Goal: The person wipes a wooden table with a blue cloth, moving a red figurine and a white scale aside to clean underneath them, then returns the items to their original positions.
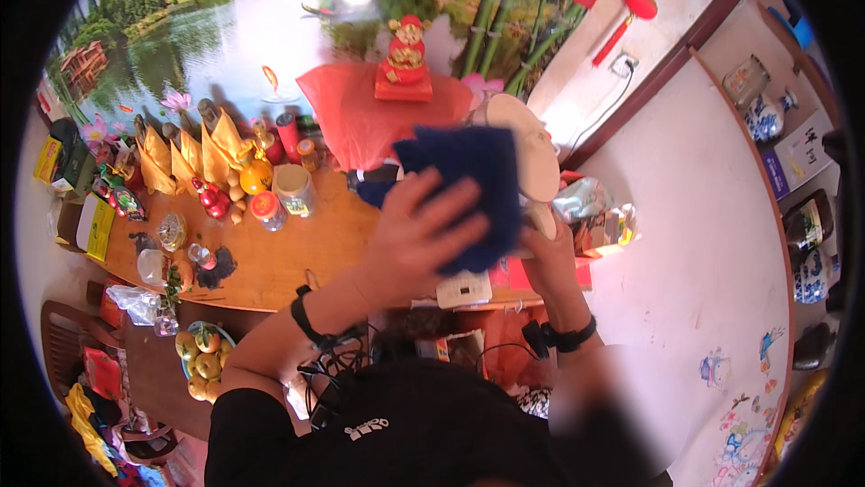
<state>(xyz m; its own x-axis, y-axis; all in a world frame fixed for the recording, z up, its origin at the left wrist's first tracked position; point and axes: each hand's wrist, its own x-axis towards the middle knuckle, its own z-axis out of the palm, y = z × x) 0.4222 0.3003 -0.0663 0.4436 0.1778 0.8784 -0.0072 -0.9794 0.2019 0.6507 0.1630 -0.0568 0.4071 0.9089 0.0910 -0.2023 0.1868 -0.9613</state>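
My left hand (429, 237) is spread over a dark blue cloth (483, 196), which is blurred and folded in layers. Behind that cloth, a cream-coloured object with a round head (537, 142) tilts to the right; it may be a small fan, but its front is mostly hidden. My right hand (549, 257) grips its narrow neck (542, 218). Just below the cloth sits a cream panel with a small dark window (464, 290); whether it belongs to the same object I cannot tell.
Bottles, jars and statues draped in yellow cloth (219, 139) crowd the wooden table's (317, 250) back left. A red figurine (405, 58) stands on red sheeting (331, 108) behind. At right is a box of odds and ends (601, 223). A fruit bowl (206, 358) lies lower left.
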